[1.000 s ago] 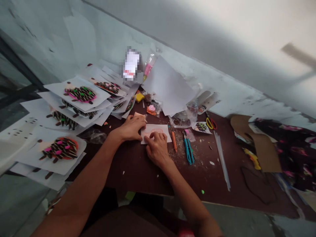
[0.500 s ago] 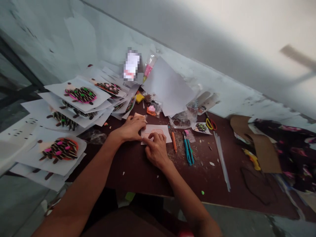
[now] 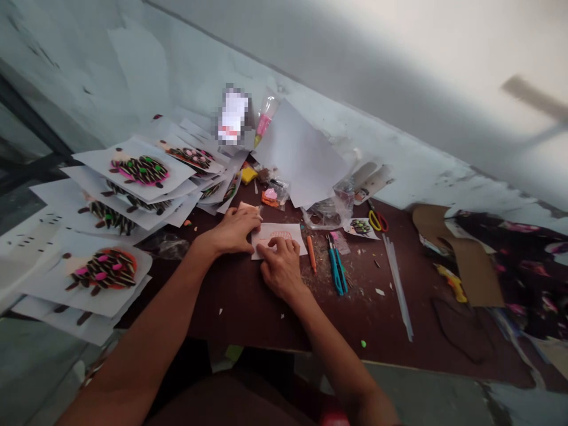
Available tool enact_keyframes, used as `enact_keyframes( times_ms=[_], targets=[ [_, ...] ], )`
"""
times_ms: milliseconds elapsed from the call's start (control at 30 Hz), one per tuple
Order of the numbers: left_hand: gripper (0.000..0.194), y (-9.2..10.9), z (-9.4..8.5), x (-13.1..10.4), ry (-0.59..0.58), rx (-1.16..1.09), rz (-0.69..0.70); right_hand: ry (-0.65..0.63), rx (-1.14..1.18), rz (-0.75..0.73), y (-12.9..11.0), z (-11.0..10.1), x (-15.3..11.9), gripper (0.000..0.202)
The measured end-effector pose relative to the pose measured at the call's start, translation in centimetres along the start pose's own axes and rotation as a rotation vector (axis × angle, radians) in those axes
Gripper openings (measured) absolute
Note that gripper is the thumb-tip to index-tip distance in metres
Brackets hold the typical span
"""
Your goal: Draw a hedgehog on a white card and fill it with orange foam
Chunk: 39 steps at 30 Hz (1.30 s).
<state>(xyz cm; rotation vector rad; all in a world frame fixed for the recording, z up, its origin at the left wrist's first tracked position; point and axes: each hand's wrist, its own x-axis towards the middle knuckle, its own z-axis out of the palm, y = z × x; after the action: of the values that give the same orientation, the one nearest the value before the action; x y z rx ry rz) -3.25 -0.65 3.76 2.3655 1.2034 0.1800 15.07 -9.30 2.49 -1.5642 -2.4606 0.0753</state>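
Observation:
A small white paper [image 3: 260, 253] with an orange hedgehog-like outline lies on the dark table between my hands. My left hand [image 3: 233, 231] is at its left edge, thumb beside the paper and curled fingers against a clear packet of peach, clay-like material [image 3: 249, 207]. From the right, my right hand [image 3: 283, 266] presses its index fingertip onto the left part of the drawing, where a peach patch shows. Its other fingers are bent and partly cover the outline; I see nothing held in it. An orange marker [image 3: 311, 254] lies just right of the paper.
Stacked sheets with clay hedgehogs [image 3: 142, 170] stand at left. Blue-handled pliers [image 3: 337, 272], scissors [image 3: 378, 222], a small hedgehog card [image 3: 362, 227] and clear sticks [image 3: 398, 290] lie rightward. A lit phone [image 3: 234, 115] leans at the wall; a yellow glue gun [image 3: 452, 283] lies far right.
The camera view has shifted slightly. My right index fingertip stays on the drawing with barely any movement, and my left hand keeps its place by the packet.

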Motion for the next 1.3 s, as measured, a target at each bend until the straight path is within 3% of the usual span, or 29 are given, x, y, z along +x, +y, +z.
enact_keyframes(
  times_ms=[200, 400, 800, 967, 1133, 1300],
  targets=[
    [0.035, 0.2, -0.1, -0.1, -0.003, 0.011, -0.01, 0.036, 0.051, -0.024, 0.2, 0.1, -0.1, 0.029],
    [0.048, 0.5, -0.2, -0.3, -0.027, 0.019, -0.019, 0.063, -0.014, 0.007, 0.4, 0.2, -0.2, 0.031],
    [0.046, 0.8, 0.2, 0.2, -0.001, 0.044, -0.029, 0.073, -0.069, -0.012, 0.0, 0.4, -0.4, 0.02],
    [0.048, 0.7, 0.3, 0.2, 0.015, 0.033, -0.035, 0.139, -0.007, -0.034, 0.5, 0.6, -0.5, 0.02],
    [0.049, 0.5, 0.4, 0.2, 0.001, 0.013, -0.04, 0.265, 0.036, 0.058, 1.5, 0.6, -0.5, 0.026],
    [0.05, 0.5, 0.5, 0.2, 0.005, -0.009, -0.046, 0.235, -0.011, 0.033, 1.7, 0.6, -0.6, 0.024]
  ],
)
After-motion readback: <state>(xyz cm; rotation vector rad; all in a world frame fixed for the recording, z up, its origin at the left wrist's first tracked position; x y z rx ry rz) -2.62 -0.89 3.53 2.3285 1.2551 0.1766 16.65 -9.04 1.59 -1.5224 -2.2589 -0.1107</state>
